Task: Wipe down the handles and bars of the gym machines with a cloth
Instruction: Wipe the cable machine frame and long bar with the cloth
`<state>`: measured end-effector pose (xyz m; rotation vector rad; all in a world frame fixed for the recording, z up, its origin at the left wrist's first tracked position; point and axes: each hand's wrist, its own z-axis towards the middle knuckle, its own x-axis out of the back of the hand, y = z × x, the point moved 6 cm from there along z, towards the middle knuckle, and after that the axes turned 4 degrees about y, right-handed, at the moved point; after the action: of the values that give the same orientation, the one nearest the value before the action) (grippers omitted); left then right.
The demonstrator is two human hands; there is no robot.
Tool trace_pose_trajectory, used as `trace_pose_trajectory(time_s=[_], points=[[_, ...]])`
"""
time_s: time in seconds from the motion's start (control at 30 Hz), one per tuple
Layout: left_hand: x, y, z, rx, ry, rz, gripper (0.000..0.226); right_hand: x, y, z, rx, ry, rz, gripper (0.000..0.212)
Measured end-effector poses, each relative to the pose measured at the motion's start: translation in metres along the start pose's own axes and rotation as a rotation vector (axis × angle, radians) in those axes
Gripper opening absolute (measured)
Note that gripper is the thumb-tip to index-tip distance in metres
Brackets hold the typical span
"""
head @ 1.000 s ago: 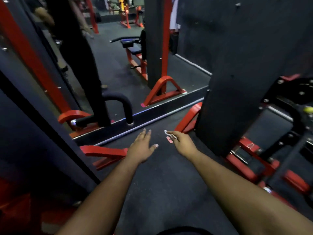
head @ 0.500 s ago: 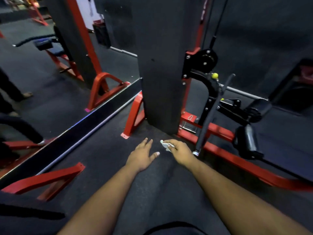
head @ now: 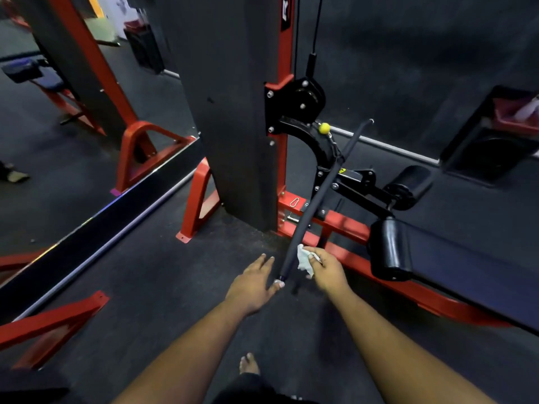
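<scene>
A long black handle bar (head: 319,193) hangs on a cable from a red and black gym machine (head: 280,118) and slants down toward me. My right hand (head: 326,271) pinches a small white cloth (head: 304,259) right beside the bar's lower part, touching it or nearly so. My left hand (head: 253,282) is spread with straight fingers just left of the bar's bottom end, its thumb tip at the end cap.
The machine's tall dark weight-stack cover (head: 230,112) stands ahead. Black roller pads (head: 389,247) and a red floor frame (head: 379,266) lie to the right. A wall mirror (head: 73,126) with a raised base runs along the left. My foot (head: 249,364) is on the dark rubber floor.
My view swung right and came nearer to the machine. Both hands moved forward to the bar's lower end; the cloth went from open air to the bar's side.
</scene>
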<state>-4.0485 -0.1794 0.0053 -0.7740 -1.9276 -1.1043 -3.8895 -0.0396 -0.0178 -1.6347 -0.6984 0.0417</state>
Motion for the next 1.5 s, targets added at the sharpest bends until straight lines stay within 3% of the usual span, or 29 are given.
trace_pose_trajectory(time_s=[0.53, 0.63, 0.87, 1.0, 1.07, 1.2, 1.4, 1.5], points=[[0.004, 0.044, 0.183, -0.040, -0.023, -0.069, 0.082, 0.077, -0.004, 0.156, -0.007, 0.131, -0.141, 0.025], [-0.001, 0.056, 0.210, -0.001, -0.006, -0.089, 0.081, 0.080, 0.003, 0.210, 0.010, 0.085, -0.132, 0.019], [-0.023, 0.063, 0.255, 0.137, 0.020, -0.070, 0.085, 0.093, -0.006, 0.357, 0.199, 0.069, -0.339, 0.037], [-0.038, 0.064, 0.276, 0.219, 0.021, -0.070, 0.085, 0.077, 0.016, 0.430, 0.300, -0.110, -0.538, 0.042], [-0.045, 0.064, 0.281, 0.241, 0.022, -0.111, 0.082, 0.063, 0.030, 0.438, 0.357, -0.186, -0.612, 0.043], [-0.054, 0.071, 0.282, 0.202, 0.039, -0.099, 0.071, 0.048, 0.043, 0.403, 0.373, -0.152, -0.503, 0.044], [-0.061, 0.077, 0.279, 0.203, 0.047, -0.071, 0.069, 0.046, 0.035, 0.347, 0.566, -0.403, -0.404, 0.049], [-0.060, 0.077, 0.275, 0.211, 0.064, -0.059, 0.068, 0.068, 0.022, 0.393, 0.601, -0.250, -0.419, 0.049]])
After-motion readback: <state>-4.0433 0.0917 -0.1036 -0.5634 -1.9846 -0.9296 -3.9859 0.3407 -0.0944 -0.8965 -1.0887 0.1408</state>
